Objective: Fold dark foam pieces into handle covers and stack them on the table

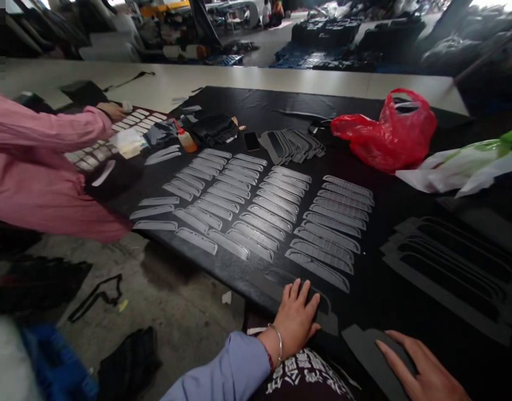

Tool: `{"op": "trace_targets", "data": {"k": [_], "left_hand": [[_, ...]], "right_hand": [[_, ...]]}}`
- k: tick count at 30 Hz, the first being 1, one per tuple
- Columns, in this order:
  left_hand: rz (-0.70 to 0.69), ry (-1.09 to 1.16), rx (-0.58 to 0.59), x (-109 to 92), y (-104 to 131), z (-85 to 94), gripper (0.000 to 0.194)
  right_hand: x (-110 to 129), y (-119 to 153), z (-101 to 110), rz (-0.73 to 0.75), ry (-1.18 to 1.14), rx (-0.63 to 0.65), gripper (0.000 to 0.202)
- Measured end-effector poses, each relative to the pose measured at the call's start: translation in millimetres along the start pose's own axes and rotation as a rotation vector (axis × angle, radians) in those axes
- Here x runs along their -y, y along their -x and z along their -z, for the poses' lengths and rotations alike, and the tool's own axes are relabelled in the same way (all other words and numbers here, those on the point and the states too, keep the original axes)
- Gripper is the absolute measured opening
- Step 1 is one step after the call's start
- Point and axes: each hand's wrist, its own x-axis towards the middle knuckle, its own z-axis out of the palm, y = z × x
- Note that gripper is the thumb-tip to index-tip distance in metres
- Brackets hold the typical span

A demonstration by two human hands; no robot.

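Note:
My left hand (296, 314) lies flat with its fingers spread near the table's front edge. Beneath it is a dark grey flat piece with a curved cut-out (262, 281), partly covered by the palm. At the lower right, my right hand (423, 362) grips another dark grey flat piece (367, 348), fingers on its upper side; the frame edge cuts off part of this hand. Ahead of both hands, several slim grey strips with shiny rims (318, 267) lie in columns. Right of them rests a stack of dark grey cut-out pieces (439, 278).
A black-covered table (298, 100) holds a red plastic bag (389, 133), white-and-green packaging (460, 167), a phone (251, 141), fanned grey pieces (293, 146) and a bottle of amber liquid (186, 140). A co-worker in pink sleeves (43, 122) works at the left over small pale pieces.

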Motion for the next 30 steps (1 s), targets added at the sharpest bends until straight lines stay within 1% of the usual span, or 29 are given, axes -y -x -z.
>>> {"op": "trace_targets", "data": {"k": [3, 5, 6, 8, 10, 11, 12, 13, 15, 16, 18, 20, 22, 24, 28, 30], "left_hand": [[0.003, 0.146, 0.013, -10, -5, 9.7, 0.061], [0.034, 0.347, -0.018, -14, -4, 20.2, 0.051], [0.071, 0.488, -0.033, -15, -2, 25.3, 0.047], [0.195, 0.824, -0.027, -17, 3, 33.5, 0.046], [0.35, 1.157, 0.032, -15, 7, 38.5, 0.05], [0.424, 1.284, 0.058, -12, 9, 40.1, 0.05], [0.488, 1.366, 0.066, -8, 11, 41.4, 0.048], [0.537, 1.385, 0.043, -3, 13, 42.8, 0.045], [0.59, 1.284, -0.071, 13, 17, 46.6, 0.039], [0.598, 1.19, -0.15, 22, 19, 49.0, 0.038], [0.602, 1.05, -0.263, 41, 21, 54.5, 0.036], [0.605, 0.948, -0.337, 58, 22, 58.9, 0.032], [0.596, 0.825, -0.397, 70, 19, 60.4, 0.026], [0.57, 0.695, -0.442, 77, 15, 58.4, 0.02], [0.485, 0.496, -0.492, 84, 8, 48.3, 0.012], [0.444, 0.435, -0.498, 86, 8, 43.6, 0.011]], "right_hand": [[21, -12, -1, -0.052, -0.024, -0.039, 0.037], [39, -24, -3, -0.048, -0.056, -0.075, 0.038], [49, -30, -4, -0.038, -0.072, -0.088, 0.037], [70, -42, -8, -0.01, -0.112, -0.103, 0.034], [89, -51, -13, 0.014, -0.156, -0.104, 0.031], [97, -54, -16, 0.026, -0.181, -0.1, 0.03], [103, -57, -18, 0.038, -0.21, -0.089, 0.029], [107, -59, -20, 0.049, -0.24, -0.072, 0.028], [110, -60, -23, 0.052, -0.288, -0.011, 0.028], [108, -59, -24, 0.037, -0.298, 0.03, 0.028], [101, -55, -27, -0.018, -0.293, 0.13, 0.027], [92, -51, -29, -0.076, -0.271, 0.218, 0.022], [85, -48, -33, -0.11, -0.251, 0.261, 0.018], [80, -49, -39, -0.122, -0.233, 0.23, 0.02], [76, -55, -55, -0.124, -0.171, 0.022, 0.02], [75, -58, -64, -0.128, -0.135, -0.053, 0.018]]}}
